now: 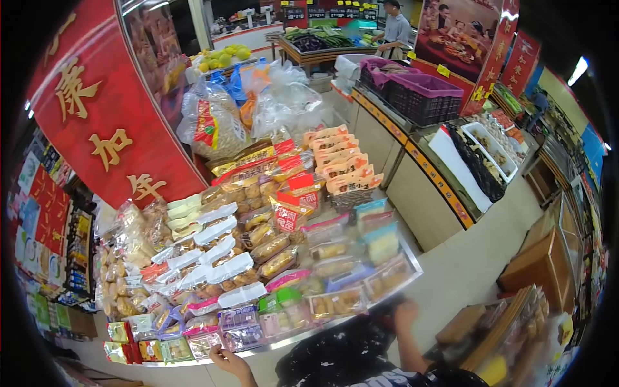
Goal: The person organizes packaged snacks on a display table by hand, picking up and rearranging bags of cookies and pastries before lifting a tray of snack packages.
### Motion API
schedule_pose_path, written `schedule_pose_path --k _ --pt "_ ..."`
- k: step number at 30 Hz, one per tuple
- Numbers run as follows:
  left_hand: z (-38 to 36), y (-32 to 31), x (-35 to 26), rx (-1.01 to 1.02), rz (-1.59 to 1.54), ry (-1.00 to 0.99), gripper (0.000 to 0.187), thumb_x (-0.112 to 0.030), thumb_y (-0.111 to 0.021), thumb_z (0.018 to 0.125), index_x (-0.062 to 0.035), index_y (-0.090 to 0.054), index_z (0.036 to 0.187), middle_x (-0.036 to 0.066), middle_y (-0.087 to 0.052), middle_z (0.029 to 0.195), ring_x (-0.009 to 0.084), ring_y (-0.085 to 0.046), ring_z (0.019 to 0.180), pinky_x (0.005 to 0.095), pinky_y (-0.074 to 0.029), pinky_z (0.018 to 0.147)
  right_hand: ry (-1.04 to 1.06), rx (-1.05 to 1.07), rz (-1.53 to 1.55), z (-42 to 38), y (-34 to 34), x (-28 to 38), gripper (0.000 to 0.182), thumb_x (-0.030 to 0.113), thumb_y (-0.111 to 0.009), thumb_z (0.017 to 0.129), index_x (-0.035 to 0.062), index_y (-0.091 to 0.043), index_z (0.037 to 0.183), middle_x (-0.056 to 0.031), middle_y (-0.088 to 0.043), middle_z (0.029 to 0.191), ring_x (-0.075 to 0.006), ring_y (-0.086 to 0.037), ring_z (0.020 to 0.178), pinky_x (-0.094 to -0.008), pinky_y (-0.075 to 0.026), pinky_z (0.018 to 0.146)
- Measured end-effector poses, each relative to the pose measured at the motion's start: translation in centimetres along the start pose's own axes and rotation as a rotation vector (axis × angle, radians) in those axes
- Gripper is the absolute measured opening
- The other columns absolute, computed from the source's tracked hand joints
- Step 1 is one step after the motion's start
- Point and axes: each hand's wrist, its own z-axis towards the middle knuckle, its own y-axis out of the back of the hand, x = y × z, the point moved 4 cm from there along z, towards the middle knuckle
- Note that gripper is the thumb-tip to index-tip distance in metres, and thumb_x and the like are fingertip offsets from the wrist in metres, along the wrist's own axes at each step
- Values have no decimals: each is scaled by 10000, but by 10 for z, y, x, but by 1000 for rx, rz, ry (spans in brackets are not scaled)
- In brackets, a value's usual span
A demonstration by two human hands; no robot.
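Note:
Near the front edge of the display table (277,338), my left hand (229,362) is beside a small clear pack (205,344), its fingers partly bent; whether it touches the pack is unclear. My right hand (401,314) is low by the table's front right corner, blurred, with its fingers hidden in dark shadow. Rows of packaged snacks cover the table: purple packs (242,329), a green-topped pack (284,303), a clear tray of pastries (338,303) and orange-topped bags (348,171) at the back right.
A red banner (106,129) stands at the left. Behind are large clear bags (287,106) and purple-lined crates (429,103). Cardboard boxes (541,264) and wooden shelving (496,329) are at the right. A person (394,29) stands at the far vegetable stand (322,42).

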Motion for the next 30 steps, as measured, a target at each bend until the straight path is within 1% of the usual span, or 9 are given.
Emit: schedule_pose_path --k 2,4,7,10,11,17,20,26,30 --pt "3 17 25 -30 236 -129 276 -10 -463 931 54 -550 1185 163 -566 1100 285 -537 1049 381 -432 938 48 -19 -141 -2 -4 -4 504 147 -571 831 -51 -552 1294 -315 -533 1310 -440 -499 1248 -484 -398 1070" --pt "0 32 50 -399 397 -141 346 -34 -450 924 81 -521 1242 214 -569 1116 353 -522 1072 429 -420 977 116 -41 -278 11 -21 -25 522 154 -574 829 -70 -535 1300 -331 -522 1302 -455 -481 1253 -493 -384 1081" --pt "-11 36 157 -650 6 691 451 -167 -460 970 121 -454 1318 270 -535 1285 359 -516 1169 487 -416 1008 168 6 -367 34 -59 -72 536 195 -589 851 -112 -509 1283 -346 -534 1271 -485 -499 1213 -506 -384 1071" --pt "-24 1 258 -408 -375 824 588 -457 -360 1029 6 -464 1375 172 -585 1302 339 -573 1136 515 -447 965 97 51 -260 36 -79 -63 545 238 -585 895 -130 -482 1283 -343 -543 1267 -458 -540 1180 -481 -409 1061" --pt "-28 -19 123 -175 -516 1022 646 -504 -330 1021 -15 -427 1432 167 -566 1335 339 -540 1209 515 -433 992 -2 87 -29 36 -88 -48 528 257 -576 918 -126 -489 1271 -335 -548 1265 -436 -554 1165 -460 -425 1045" --pt "-22 -44 197 -206 -587 869 654 -456 -472 994 0 -308 1433 194 -528 1349 366 -590 1148 526 -520 896 -100 -60 419 45 -136 -65 469 280 -538 972 -127 -519 1204 -291 -568 1208 -365 -577 1102 -436 -464 963" --pt "-29 -38 194 -281 -553 1062 639 -476 -486 996 -55 -320 1448 170 -534 1342 326 -598 1125 498 -521 863 134 63 -33 66 -162 -108 505 346 -471 992 -107 -547 1202 -279 -559 1224 -361 -594 1098 -476 -473 946" --pt "-11 -64 124 -97 -881 799 579 -473 -373 1019 -80 -457 1437 115 -560 1354 302 -583 1195 465 -506 993 -767 358 1074 28 -143 -48 606 453 -253 1050 144 -293 1569 -89 -228 1649 -296 -266 1493 -458 -287 1179" --pt "-1 -76 92 31 -1052 624 535 -262 -416 1020 -44 -368 1506 159 -550 1361 300 -589 1207 443 -524 1006 -598 213 1018 83 -211 -186 721 600 -228 1016 171 -202 1595 -102 -169 1658 -343 -227 1490 -560 -248 1159"
